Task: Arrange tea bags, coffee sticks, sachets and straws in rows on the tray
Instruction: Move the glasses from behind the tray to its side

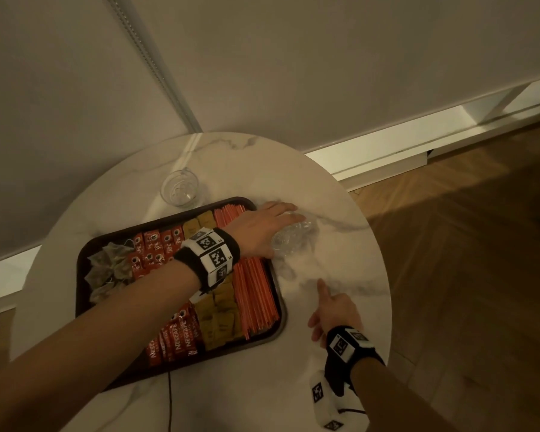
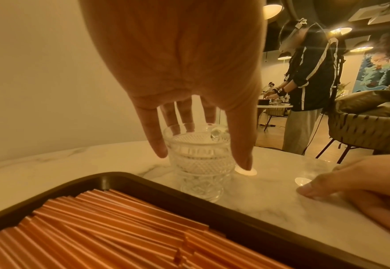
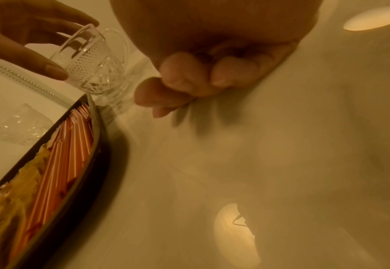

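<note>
Head view: the tray (image 1: 272, 269) sits left of the bench's centre, already filled in rows: tea bags (image 1: 109, 269), coffee sticks (image 1: 175, 335), sachets (image 1: 219, 310), straws (image 1: 253, 291). The left hand (image 1: 262, 226) reaches across it, its grip spread over a cut-glass cup (image 1: 296, 235) just beyond the tray's right rim, probably clearing it aside. The right hand (image 1: 334, 313) rests by the bench's near right edge, loosely curled and empty, forefinger out.
</note>
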Demonstrator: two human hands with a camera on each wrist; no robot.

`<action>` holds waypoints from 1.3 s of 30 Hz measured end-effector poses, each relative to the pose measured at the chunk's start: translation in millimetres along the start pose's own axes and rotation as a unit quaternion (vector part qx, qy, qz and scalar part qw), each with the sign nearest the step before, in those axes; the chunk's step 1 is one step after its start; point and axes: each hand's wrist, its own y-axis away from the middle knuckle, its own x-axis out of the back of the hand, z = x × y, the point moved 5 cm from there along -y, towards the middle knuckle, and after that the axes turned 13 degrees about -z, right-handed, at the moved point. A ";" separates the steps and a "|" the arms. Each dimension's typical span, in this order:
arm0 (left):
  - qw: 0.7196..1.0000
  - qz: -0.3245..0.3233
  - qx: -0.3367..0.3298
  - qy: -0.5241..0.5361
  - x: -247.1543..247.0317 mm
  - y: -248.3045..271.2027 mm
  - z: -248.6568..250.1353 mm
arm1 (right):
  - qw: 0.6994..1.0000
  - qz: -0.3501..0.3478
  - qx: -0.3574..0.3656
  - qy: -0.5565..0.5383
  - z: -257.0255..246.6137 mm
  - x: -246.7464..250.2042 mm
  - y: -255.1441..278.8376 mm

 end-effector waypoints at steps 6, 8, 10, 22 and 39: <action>1.000 0.003 0.011 -0.003 5.3 9.2 2.2 | 1.000 0.014 0.006 -0.016 0.2 0.0 0.4; 0.999 0.024 0.015 -0.017 13.2 19.5 0.2 | 1.000 0.014 -0.002 -0.026 0.1 0.0 0.0; 0.996 0.077 0.055 -0.007 28.8 38.1 -12.1 | 0.999 0.009 -0.014 -0.028 0.6 0.2 -0.6; 0.848 0.118 0.470 0.217 3.5 85.6 -159.9 | 0.999 0.023 -0.027 -0.038 3.2 -1.5 -0.8; 0.862 0.230 0.297 0.341 -90.8 246.5 6.6 | 0.997 -0.037 0.022 -0.069 1.9 -9.7 15.4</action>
